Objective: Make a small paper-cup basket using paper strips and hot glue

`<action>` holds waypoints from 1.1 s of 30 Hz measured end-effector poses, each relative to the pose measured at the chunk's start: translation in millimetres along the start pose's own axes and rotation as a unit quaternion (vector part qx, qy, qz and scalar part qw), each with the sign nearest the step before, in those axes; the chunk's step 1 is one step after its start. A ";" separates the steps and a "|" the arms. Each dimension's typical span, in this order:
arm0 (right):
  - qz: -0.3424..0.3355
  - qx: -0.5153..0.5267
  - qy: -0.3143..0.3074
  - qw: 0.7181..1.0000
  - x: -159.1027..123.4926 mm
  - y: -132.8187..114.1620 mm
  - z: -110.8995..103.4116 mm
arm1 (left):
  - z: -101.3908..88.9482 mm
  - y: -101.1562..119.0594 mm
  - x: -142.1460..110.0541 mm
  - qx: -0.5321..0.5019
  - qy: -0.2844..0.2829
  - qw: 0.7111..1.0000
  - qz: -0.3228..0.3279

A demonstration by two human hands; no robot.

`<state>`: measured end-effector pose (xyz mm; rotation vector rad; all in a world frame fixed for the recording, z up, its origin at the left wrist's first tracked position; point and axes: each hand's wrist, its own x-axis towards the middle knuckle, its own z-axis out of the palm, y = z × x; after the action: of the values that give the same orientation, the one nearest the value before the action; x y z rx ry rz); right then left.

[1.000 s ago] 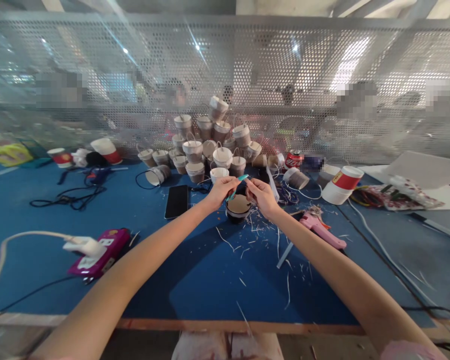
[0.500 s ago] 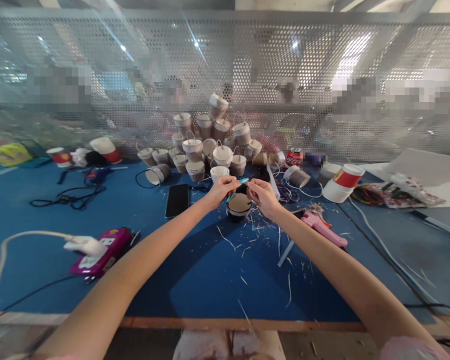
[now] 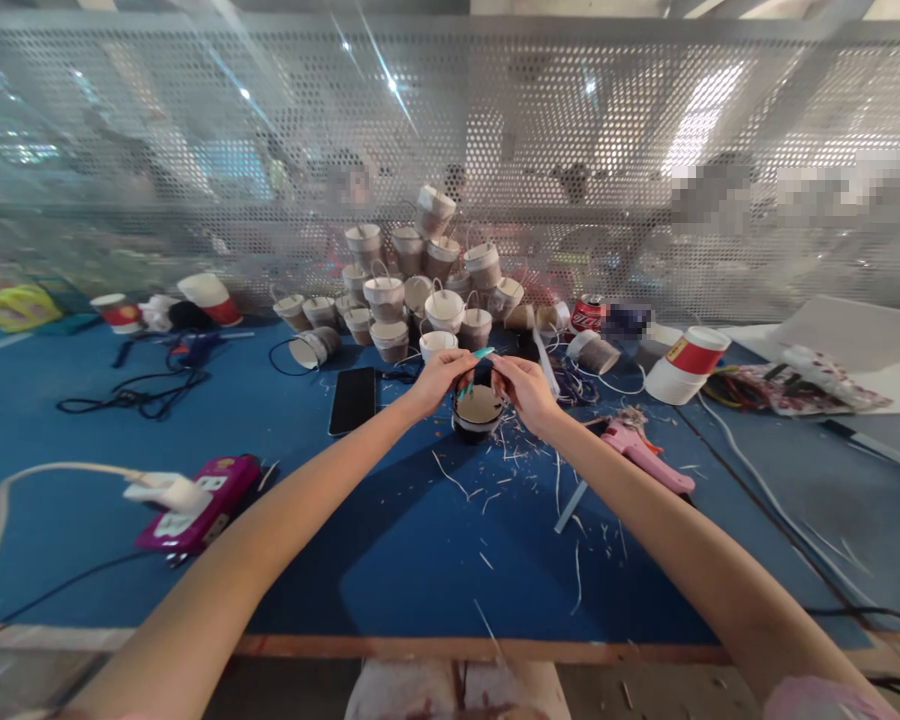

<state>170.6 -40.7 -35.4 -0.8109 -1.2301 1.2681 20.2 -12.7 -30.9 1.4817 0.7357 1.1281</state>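
Observation:
My left hand (image 3: pixel 444 378) is closed around a slim teal tool (image 3: pixel 483 353), perhaps small snips; its tip points right and another teal part shows below the fingers. Close beside it, my right hand (image 3: pixel 521 385) has its fingers pinched together; what they grip is too small to make out. Just under both hands, a small dark cup (image 3: pixel 475 431) with a pale rim and pale inside stands upright on the blue table (image 3: pixel 420 560). Something dark lies between the hands above the cup, partly hidden by the fingers.
Behind the hands rises a pile of small pale-rimmed buckets (image 3: pixel 385 300) with thin handles. A phone (image 3: pixel 352 401) lies left, a purple power strip (image 3: pixel 206 505) further left. To the right are a pink glue gun (image 3: pixel 645 455), cord scraps and a red-and-white paper cup (image 3: pixel 688 365).
Both hands have risen slightly above the dark cup and the teal tool has tilted a little. The right fingers have curled downward. The cup stays in place.

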 end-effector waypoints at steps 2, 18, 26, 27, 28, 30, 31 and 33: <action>-0.001 -0.007 -0.001 1.000 -1.3 -1.0 1.1 | -1.1 0.2 -0.3 0.016 -0.001 1.000 0.006; 0.010 0.002 -0.006 1.000 -0.7 2.7 0.4 | -3.1 -2.8 -2.3 -0.018 -0.011 1.000 0.021; 0.012 0.012 -0.018 1.000 0.2 0.8 0.0 | -8.4 5.9 1.9 -0.006 -0.037 0.998 -0.046; 0.016 0.011 -0.019 1.000 0.4 0.6 0.1 | -8.2 7.4 2.0 -0.002 -0.047 0.998 -0.051; 0.019 0.011 -0.020 1.000 0.5 0.3 0.3 | -7.6 8.7 1.9 0.002 -0.056 0.997 -0.053; 0.025 0.006 -0.016 1.000 0.8 -0.4 0.8 | -6.5 10.3 1.4 0.011 -0.067 0.996 -0.050; 0.026 0.003 -0.012 1.000 0.9 -0.9 1.0 | -6.1 10.6 1.1 0.017 -0.067 0.996 -0.048; 0.029 0.001 -0.002 1.000 0.9 -1.5 1.2 | -6.1 10.3 0.9 0.028 -0.065 0.996 -0.046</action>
<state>169.7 -40.3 -33.5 -0.8475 -1.2153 1.3177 13.6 -11.9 -20.9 1.5378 0.7429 0.9376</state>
